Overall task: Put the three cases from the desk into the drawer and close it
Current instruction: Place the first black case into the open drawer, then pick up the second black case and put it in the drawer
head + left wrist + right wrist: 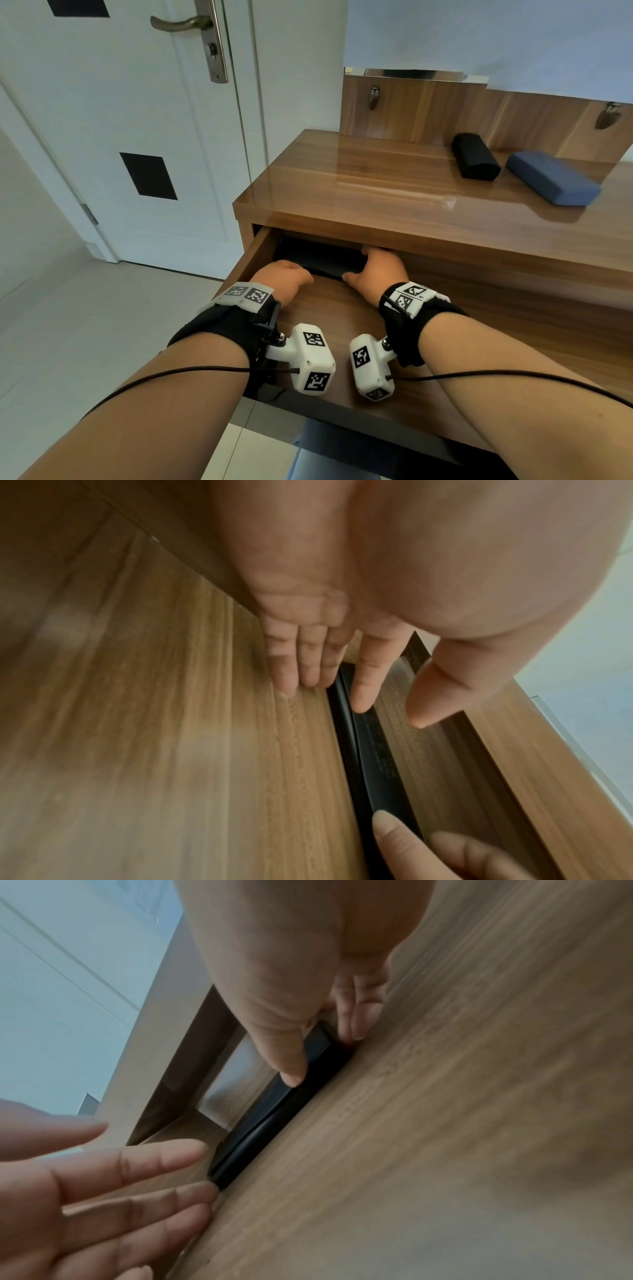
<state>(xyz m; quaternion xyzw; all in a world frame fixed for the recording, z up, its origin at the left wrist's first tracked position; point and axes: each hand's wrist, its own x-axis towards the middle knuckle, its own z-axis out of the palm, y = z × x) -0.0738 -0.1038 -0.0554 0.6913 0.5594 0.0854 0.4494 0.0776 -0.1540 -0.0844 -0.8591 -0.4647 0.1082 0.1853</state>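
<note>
The desk drawer (254,253) is pulled out. A long black case (318,260) lies across its back left, partly under the desk top (376,185). My right hand (373,267) holds the case's right end, thumb on the near side (293,1079) and fingers at the far end. My left hand (287,274) has straight fingers; its index fingertip (359,704) touches the case (371,753) near the left end. A short black case (474,157) and a blue case (553,178) lie on the desk top at the back right.
A white door (144,137) with a metal handle (181,24) stands left of the desk, above a pale tiled floor (68,325). Two hooks (374,96) hang on the desk's wooden back panel. The drawer's wooden floor (479,308) is bare to the right of my hands.
</note>
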